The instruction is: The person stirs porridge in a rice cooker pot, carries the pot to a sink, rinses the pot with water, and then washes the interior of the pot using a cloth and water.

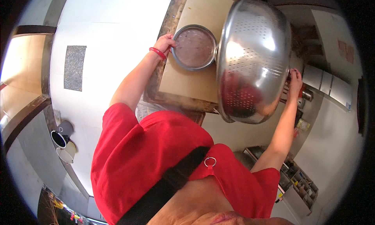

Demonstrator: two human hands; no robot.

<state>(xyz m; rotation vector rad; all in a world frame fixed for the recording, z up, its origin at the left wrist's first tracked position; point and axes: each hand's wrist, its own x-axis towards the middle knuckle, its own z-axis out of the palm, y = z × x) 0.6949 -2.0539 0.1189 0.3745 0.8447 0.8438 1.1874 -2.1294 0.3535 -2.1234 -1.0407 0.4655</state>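
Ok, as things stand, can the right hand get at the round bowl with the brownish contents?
Probably not directly: the big perforated metal colander is between the right hand and the bowl, and that hand appears to be holding the colander's right side. The left hand is at the bowl's rim.

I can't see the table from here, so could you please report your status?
Left hand gripping round vessel at its rim. Right hand holding tilted steel colander. Vessel brownish inside. Colander hides part of table.

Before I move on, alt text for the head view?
The left hand grips the rim of a round pan of brownish contents, over a pale tabletop; the right hand is at the edge of a large, tilted, perforated steel colander.
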